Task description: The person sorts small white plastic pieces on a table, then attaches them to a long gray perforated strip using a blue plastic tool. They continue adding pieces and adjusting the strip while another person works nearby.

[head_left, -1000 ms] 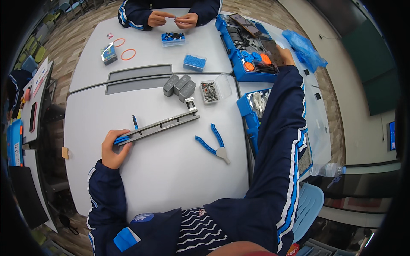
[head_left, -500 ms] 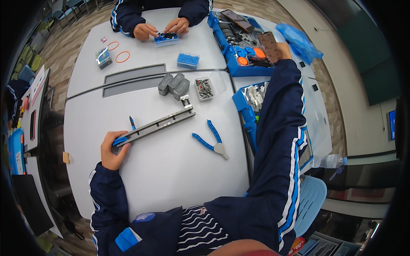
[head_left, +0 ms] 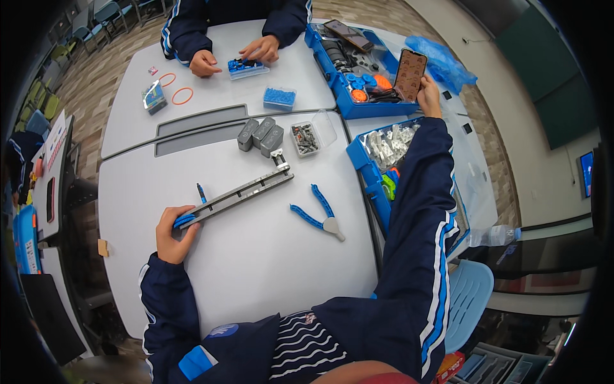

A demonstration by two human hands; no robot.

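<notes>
My left hand (head_left: 171,238) is closed round the blue-wheeled near end of a long grey beam assembly (head_left: 240,193), made of two parallel bars with a white piece at its far end. A short blue-and-black pin (head_left: 201,193) stands beside its near end. At the far right my right hand (head_left: 430,99) grips a phone (head_left: 409,75) by its edge, tilted up above the blue parts case (head_left: 348,105). Right of the beam, blue-handled pliers (head_left: 330,225) lie spread on the table.
Grey blocks (head_left: 261,136) and a clear box of small pins (head_left: 304,139) stand beyond the beam. A second blue case (head_left: 361,153) holds white parts. Across the table, a co-worker's hands (head_left: 261,49) are at a small box of blue and black parts (head_left: 247,69). Another phone (head_left: 348,36) lies on the far case.
My right hand has raised the phone, tilting it more upright. The co-worker's hands have moved apart, the left-side one lower. My left hand keeps hold of the beam assembly.
</notes>
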